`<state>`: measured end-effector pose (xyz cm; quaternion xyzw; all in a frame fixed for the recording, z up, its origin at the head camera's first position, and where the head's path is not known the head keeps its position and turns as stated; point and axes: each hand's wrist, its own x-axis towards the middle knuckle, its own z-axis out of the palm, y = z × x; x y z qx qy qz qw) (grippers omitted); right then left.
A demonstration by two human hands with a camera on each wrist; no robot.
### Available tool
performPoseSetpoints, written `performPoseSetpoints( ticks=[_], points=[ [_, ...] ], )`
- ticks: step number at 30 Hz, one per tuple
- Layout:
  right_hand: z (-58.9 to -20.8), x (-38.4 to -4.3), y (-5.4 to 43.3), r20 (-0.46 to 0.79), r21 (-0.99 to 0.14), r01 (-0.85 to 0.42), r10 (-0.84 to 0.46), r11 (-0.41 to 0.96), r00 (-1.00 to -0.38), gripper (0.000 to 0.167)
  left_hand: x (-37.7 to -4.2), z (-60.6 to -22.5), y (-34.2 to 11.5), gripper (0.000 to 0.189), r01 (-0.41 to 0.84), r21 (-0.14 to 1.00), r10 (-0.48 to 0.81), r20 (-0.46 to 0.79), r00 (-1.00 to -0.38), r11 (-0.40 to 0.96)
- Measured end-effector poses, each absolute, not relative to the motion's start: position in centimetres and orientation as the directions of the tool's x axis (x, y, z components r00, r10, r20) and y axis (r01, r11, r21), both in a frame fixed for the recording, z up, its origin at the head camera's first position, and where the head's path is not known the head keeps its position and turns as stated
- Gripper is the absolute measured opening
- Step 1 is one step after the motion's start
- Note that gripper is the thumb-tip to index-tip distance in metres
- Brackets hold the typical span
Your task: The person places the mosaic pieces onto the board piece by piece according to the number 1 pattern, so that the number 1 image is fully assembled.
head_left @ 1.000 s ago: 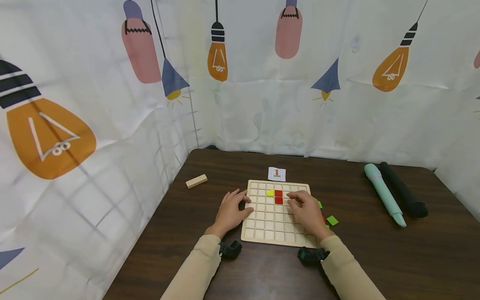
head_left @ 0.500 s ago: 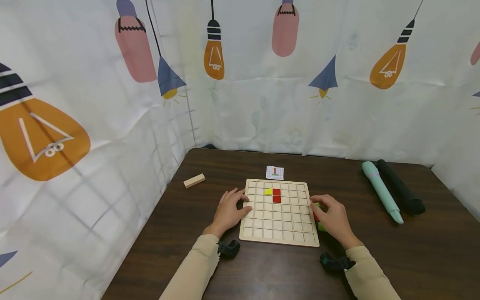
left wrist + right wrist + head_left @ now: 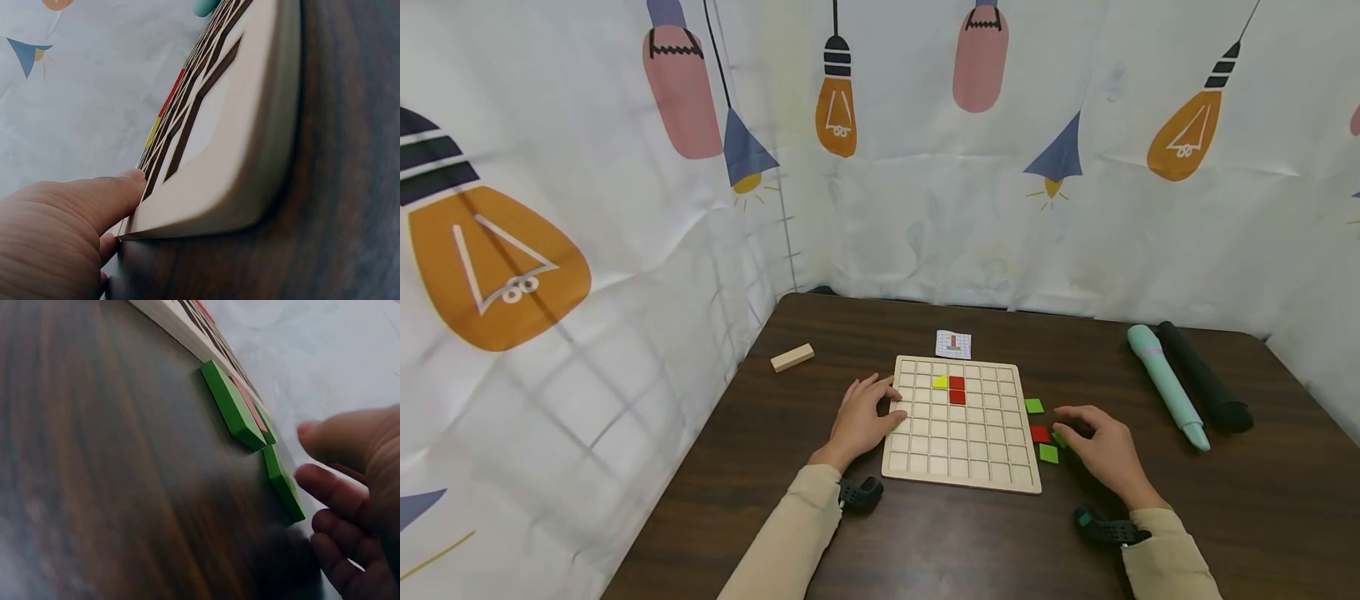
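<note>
A pale wooden grid board (image 3: 958, 450) lies on the table. In its upper part sit a yellow piece (image 3: 939, 382) and two red squares, an upper red square (image 3: 957, 383) and a lower red square (image 3: 957, 397). My left hand (image 3: 853, 422) rests at the board's left edge; in the left wrist view its thumb (image 3: 109, 194) touches the rim. Off the right edge lie a red tile (image 3: 1040, 434) and several green tiles, including a near green tile (image 3: 1048, 454) and a far green tile (image 3: 1034, 406). Beside another green tile (image 3: 284, 487) hovers my right hand (image 3: 1108, 454), thumb and forefinger apart, holding nothing.
Behind the board lies a small printed pattern card (image 3: 953, 344). A wooden block (image 3: 792, 358) is at the table's left. On the right lie a mint-green pen-shaped object (image 3: 1168, 387) and a black cylindrical object (image 3: 1206, 379). Printed curtains (image 3: 925, 217) enclose the table's far side.
My right hand has moved right, from over the board to beyond its right edge, uncovering the loose red and green tiles. My left hand stays at the board's left edge.
</note>
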<state>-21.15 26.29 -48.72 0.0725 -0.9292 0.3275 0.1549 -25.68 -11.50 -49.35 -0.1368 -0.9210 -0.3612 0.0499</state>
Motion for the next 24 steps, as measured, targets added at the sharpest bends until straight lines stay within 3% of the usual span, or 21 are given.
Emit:
performPoseSetpoints(
  ticks=[13,24],
  points=[
    [-48.65,-21.46,26.00,0.243,-0.590,-0.243,-0.118,0.770,-0.963,0.027,-25.95,-49.45,-11.57,0.021,0.309,0.636,0.227,0.209,-0.951,0.707],
    [-49.36,-21.88,25.98,0.295,-0.551,-0.263,-0.110,0.792,-0.949,0.021,-25.87,-49.36,-11.35,0.020,0.294,0.627,0.215,0.200,-0.956,0.722]
  ],
)
